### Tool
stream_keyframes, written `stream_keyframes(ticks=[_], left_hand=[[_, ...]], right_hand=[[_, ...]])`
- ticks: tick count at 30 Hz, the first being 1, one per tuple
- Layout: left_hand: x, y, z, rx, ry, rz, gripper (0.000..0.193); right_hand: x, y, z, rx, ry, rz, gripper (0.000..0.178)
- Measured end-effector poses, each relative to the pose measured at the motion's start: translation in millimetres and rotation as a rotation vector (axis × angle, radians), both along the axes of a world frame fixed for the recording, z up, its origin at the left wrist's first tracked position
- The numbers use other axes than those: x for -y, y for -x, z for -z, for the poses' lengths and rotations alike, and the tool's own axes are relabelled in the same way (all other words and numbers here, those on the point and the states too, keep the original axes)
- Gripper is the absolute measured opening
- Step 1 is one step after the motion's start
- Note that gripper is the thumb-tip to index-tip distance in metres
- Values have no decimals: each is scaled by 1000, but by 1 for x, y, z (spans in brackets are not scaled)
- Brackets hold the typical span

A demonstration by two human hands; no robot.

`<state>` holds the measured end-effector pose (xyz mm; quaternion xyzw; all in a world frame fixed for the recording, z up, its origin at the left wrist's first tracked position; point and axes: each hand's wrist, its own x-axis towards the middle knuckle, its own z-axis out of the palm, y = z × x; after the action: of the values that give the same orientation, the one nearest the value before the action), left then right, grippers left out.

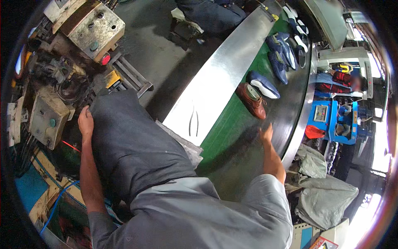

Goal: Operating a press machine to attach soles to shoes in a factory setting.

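My right hand reaches over the conveyor belt, thumb and fingers apart, holding nothing. Just beyond its fingertips sits a brown lace-up shoe, with a gap between them. A dark blue shoe with a white sole lies on its side past the brown one. On the left, my left hand hangs beside my knee, near a worn machine control box. Its fingers look loosely extended with nothing visible in them, though part of the hand is turned away.
Several more blue shoes lie farther along the belt. A metal ledge with two thin dark strips runs along its left side. Another control box stands far left. A seated person is ahead; another person is at right by blue machinery.
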<state>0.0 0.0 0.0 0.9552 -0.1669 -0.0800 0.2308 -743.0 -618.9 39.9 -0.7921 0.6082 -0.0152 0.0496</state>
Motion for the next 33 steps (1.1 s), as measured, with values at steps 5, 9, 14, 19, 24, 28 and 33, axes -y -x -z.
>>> stream_keyframes(ticks=[5, 9, 14, 19, 24, 28, 33], left_hand=[[4, 16, 10, 12, -8, 23, 39], [-37, 26, 3, 39, -79, -25, 39], [26, 29, -1, 122, 147, 4, 41], [80, 78, -60, 64, 462, 162, 42], [164, 136, -141, -489, 862, 390, 55], [187, 161, -200, -437, 1020, 587, 65], [131, 149, -219, -130, 932, 433, 45]], right_hand=[[63, -115, -22, 177, -74, -128, 107], [23, -174, -24, 275, -279, -5, 91], [-10, -89, -2, 550, -208, 164, 74], [-114, -116, -12, 1397, -976, 377, 75], [-188, -233, -51, 1559, -1394, 445, 81], [-267, -357, -84, 1636, -1753, 75, 72], [-318, -432, -82, 1330, -1909, -36, 67]])
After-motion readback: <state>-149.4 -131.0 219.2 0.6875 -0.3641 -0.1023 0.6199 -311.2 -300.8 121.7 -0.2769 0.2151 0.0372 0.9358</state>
